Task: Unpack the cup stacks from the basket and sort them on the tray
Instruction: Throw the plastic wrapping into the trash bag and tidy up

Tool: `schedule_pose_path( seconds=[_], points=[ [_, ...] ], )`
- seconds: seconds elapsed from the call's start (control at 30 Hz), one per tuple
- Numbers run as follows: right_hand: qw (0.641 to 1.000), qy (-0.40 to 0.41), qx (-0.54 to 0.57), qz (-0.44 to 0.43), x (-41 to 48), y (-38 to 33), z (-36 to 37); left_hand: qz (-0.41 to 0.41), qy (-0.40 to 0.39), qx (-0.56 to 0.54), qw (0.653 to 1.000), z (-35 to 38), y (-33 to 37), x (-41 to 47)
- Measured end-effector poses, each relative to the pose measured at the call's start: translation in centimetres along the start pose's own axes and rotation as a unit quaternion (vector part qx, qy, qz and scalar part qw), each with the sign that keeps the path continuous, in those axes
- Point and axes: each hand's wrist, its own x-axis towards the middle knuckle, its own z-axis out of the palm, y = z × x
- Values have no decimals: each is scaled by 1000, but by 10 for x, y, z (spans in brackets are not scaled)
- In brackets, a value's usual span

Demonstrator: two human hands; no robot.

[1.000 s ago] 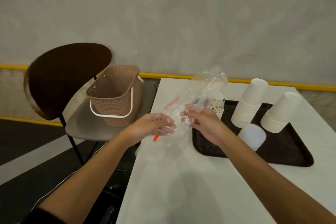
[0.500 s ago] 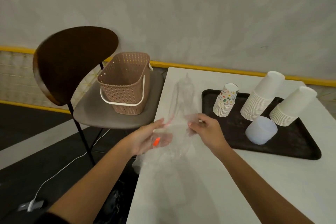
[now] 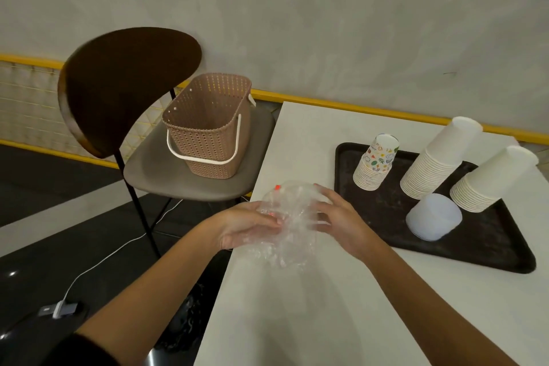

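The long clear bag (image 3: 286, 227) is now a scrunched ball. The left hand (image 3: 245, 227) and right hand (image 3: 340, 221) both grip it. Unpacking looks done.

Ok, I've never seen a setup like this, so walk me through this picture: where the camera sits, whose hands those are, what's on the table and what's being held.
There is no machine here: these are a person's two bare hands. The single camera is worn on the person's head and looks forward and down, so the arms reach in from the bottom edge. The left hand and right hand hold a crumpled clear plastic wrapper between them, above the white table. On the table lies a black tray with a patterned cup stack, two white cup stacks and a low translucent stack; I cannot tell if that one is cups or lids. Left of the table, a brown basket stands on a chair.
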Motion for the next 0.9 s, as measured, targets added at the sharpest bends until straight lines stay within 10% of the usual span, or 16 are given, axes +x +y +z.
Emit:
schedule_pose_path(
  seconds=[0.1,0.4,0.53,0.7,0.8,0.9],
  points=[
    [978,-91,135,132,-3,7,-3,50,30,-37,998,0,-7,6],
    [994,-91,65,1,-3,36,11,83,117,-45,989,5,-43,-5],
    [984,-64,-111,-124,-3,48,19,53,112,-127,984,0,-57,-23],
    [879,-123,-349,-300,10,60,28,-43,123,-296,946,-15,-78,-47],
    [831,-183,-433,-298,10,64,43,-19,130,-227,965,-16,-92,-58],
    [866,-192,-390,-246,5,69,60,33,180,-170,968,-20,-106,-63]
  ],
)
